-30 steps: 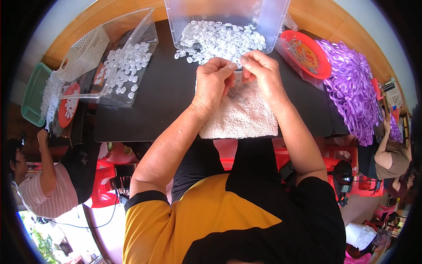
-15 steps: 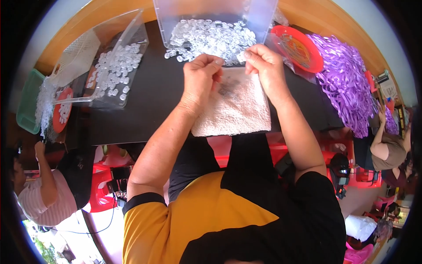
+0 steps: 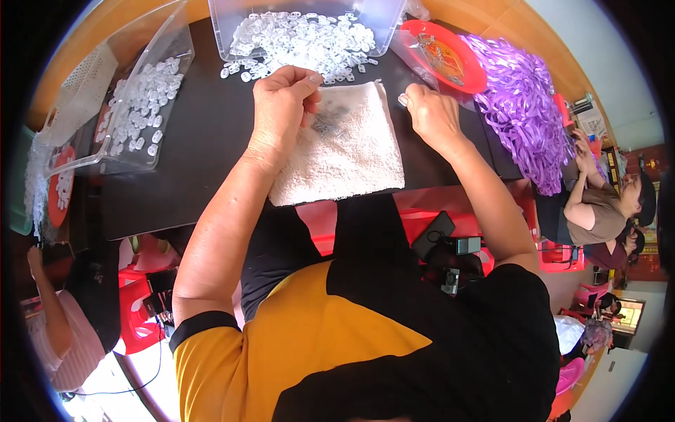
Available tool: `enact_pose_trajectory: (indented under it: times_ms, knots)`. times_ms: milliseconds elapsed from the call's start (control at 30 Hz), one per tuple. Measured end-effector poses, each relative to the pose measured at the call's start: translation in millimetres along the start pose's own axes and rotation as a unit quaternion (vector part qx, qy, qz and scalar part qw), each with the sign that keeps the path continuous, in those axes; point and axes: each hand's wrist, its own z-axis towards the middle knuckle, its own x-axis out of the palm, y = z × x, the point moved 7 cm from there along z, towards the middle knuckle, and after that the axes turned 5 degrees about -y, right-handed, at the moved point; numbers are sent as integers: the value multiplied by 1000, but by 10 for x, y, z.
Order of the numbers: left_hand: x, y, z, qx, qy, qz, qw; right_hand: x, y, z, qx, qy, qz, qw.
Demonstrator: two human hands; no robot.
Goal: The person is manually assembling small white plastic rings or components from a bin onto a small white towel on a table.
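My left hand (image 3: 285, 105) is pinched closed above the upper left part of a folded cream towel (image 3: 358, 158); anything between its fingertips is too small to make out. A small heap of thin grey metal pieces (image 3: 329, 121) lies on the towel beside it. Off the towel's right edge, my right hand (image 3: 432, 116) is closed, with a small white plastic piece (image 3: 403, 100) showing at its fingertips. Many similar white oval pieces (image 3: 302, 42) spill from a clear plastic bin (image 3: 223, 32) just beyond my hands.
A red plate (image 3: 474, 77) with thin metal pieces and a pile of purple ribbon straps (image 3: 524, 112) are at the right. Another clear bin (image 3: 151, 160) with white pieces stands left on the dark table (image 3: 204, 169). Co-workers sit on both sides.
My right hand has drawn away to the right from my left hand, carrying the white plastic piece off the towel. My left hand stays pinched; the whole view has shifted.
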Motion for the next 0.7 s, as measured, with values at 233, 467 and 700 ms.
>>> enact_pose_trajectory:
  times_ms: [233,467,700]
  knots:
    - [11,-13,-25,2,4,24,1000,66,-24,-20,16,39,3,999]
    - [16,10,-15,10,-6,38,999,100,-14,-4,4,65,3,998]
    - [2,45,33,19,-2,30,999,115,-29,63,-3,97,13,995]
